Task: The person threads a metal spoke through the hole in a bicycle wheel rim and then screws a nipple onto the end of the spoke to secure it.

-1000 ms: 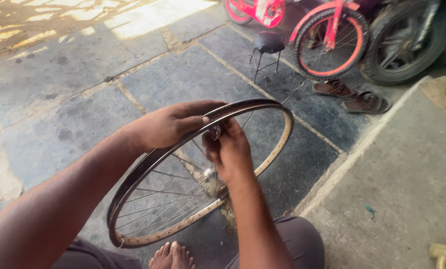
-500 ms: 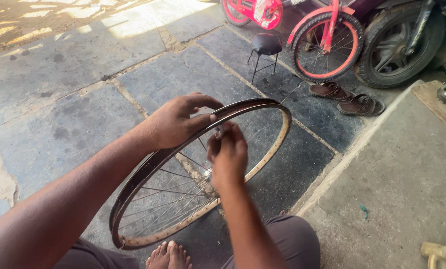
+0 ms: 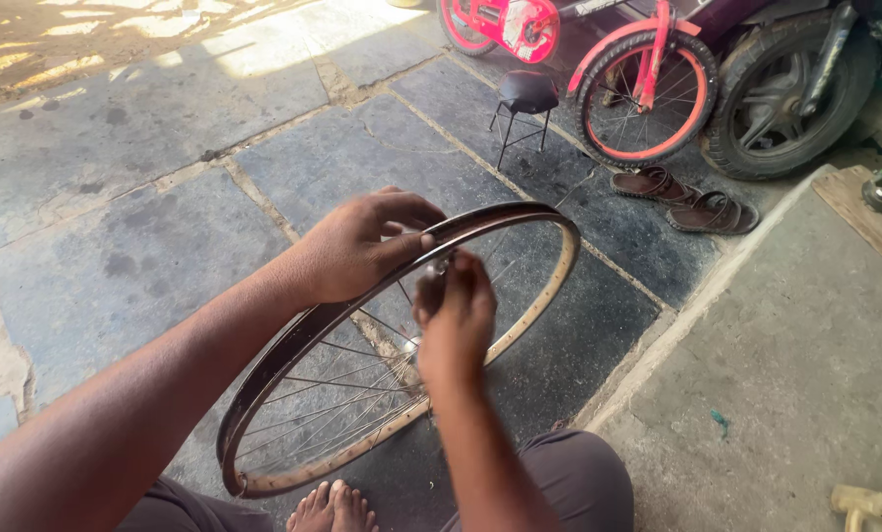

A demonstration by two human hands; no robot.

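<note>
A rusty bicycle wheel rim (image 3: 529, 305) with thin spokes stands tilted in front of me, above my bare foot (image 3: 334, 506). My left hand (image 3: 362, 246) grips the top of the rim from the outside. My right hand (image 3: 456, 320) reaches inside the rim, fingers pinched on a small metal part at a spoke just under the rim's top. What exactly it pinches is blurred.
A small black stool (image 3: 525, 99) stands on the stone slab floor beyond the wheel. A red child's bicycle (image 3: 598, 59) and a motorcycle wheel (image 3: 790, 94) are parked at the back right. A pair of brown sandals (image 3: 682, 197) lies beside a raised concrete step (image 3: 805, 355).
The rim and both hands stay in nearly the same place. My right hand has shifted slightly at the spoke under the rim's top, and the view has tipped a little.
</note>
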